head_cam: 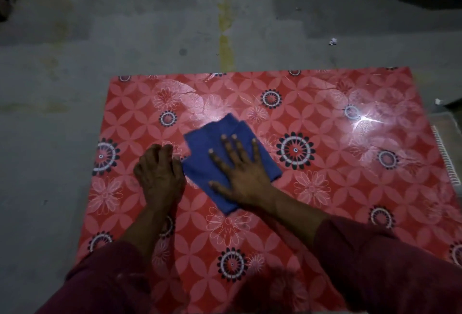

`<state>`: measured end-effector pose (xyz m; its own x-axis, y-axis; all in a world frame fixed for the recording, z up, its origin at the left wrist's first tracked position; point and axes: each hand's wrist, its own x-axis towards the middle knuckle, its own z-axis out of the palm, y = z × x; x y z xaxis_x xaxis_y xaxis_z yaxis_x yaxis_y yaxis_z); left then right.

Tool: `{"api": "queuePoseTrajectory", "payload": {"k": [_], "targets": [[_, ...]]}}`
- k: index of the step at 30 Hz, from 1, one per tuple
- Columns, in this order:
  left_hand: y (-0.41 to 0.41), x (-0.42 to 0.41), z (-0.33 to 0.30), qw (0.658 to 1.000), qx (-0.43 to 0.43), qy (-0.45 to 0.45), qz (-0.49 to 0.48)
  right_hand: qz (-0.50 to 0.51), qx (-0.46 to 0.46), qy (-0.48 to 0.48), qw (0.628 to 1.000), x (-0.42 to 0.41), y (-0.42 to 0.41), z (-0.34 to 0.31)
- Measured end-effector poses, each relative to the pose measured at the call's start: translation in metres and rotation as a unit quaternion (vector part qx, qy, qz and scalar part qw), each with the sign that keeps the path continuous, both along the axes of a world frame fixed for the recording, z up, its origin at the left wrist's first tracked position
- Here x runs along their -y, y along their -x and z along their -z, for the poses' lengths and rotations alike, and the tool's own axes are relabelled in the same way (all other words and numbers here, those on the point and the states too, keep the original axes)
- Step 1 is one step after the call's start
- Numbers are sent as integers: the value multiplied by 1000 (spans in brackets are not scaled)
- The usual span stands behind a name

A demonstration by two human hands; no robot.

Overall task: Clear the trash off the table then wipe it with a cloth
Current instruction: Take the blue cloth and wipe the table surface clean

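Your right hand point(241, 172) lies flat on the folded blue cloth point(222, 161), fingers straight and spread, palm pressing the cloth down onto the surface point(337, 188). Nothing is pinched in that hand; its grip is apart, with only the flat of the hand and fingertips touching the fabric.

Your left hand point(160, 171) sits just beside the cloth, at its left edge. Its fingers are curled under into a loose fist and the knuckles rest on the surface; you cannot tell whether the fingertips catch the cloth's corner, but no object shows inside that grip.

The cloth lies near the middle of the surface, which is covered in a glossy red floral sheet. A bright glare point(363, 121) shines on the sheet well to the right of the cloth.

Both of your forearms come from dark maroon sleeves point(375, 263) below the cloth.

Beyond the far edge of the surface, well apart from the cloth, 1 small white scrap point(332, 41) lies on the grey floor point(125, 38), to the right of a yellow painted line point(226, 46).
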<state>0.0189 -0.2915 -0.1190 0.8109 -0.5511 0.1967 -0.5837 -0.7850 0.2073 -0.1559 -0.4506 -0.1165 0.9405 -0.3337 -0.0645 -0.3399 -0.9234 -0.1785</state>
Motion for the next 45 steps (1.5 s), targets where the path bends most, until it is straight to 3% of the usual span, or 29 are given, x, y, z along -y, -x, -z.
{"api": "queuePoseTrajectory", "payload": {"k": [4, 6, 12, 15, 17, 19, 22, 25, 27, 33, 38, 41, 45], "targets": [[-2, -3, 6, 1000, 7, -26, 1, -146, 8, 29, 989, 31, 47, 1], [-1, -2, 3, 1000, -11, -29, -1, -138, -11, 52, 989, 73, 63, 2], [-1, 0, 0, 999, -20, -35, -8, 147, -61, 44, 986, 175, 48, 7], [-2, 0, 0, 999, -22, -35, -6, 278, -43, 13, 960, 175, -1, 4], [-1, 0, -1, 999, -31, -35, -9, 303, -21, -4, 953, 162, -34, 2], [-1, 0, -2, 999, -37, -31, -10, 256, -10, 7, 967, 138, -56, 6], [-2, 1, 0, 999, -29, -25, -9, 95, 3, 32, 995, 99, -60, 13], [-2, 0, 0, 999, -29, -23, -13, -34, 7, 55, 998, 83, -24, 14], [-2, 1, 0, 999, -36, -29, -15, -66, 5, 66, 996, 99, 2, 13], [-3, 1, -2, 998, -46, -46, -19, 184, -29, 20, 982, 180, -18, 9], [-3, 1, 0, 998, -40, -36, -21, 299, -20, -19, 954, 185, -103, 5], [-4, 2, -1, 998, -44, -35, -23, 286, -11, -27, 958, 153, -146, 3], [-4, 1, -1, 998, -48, -26, -20, 142, 15, -4, 990, 92, -163, 12]]}}
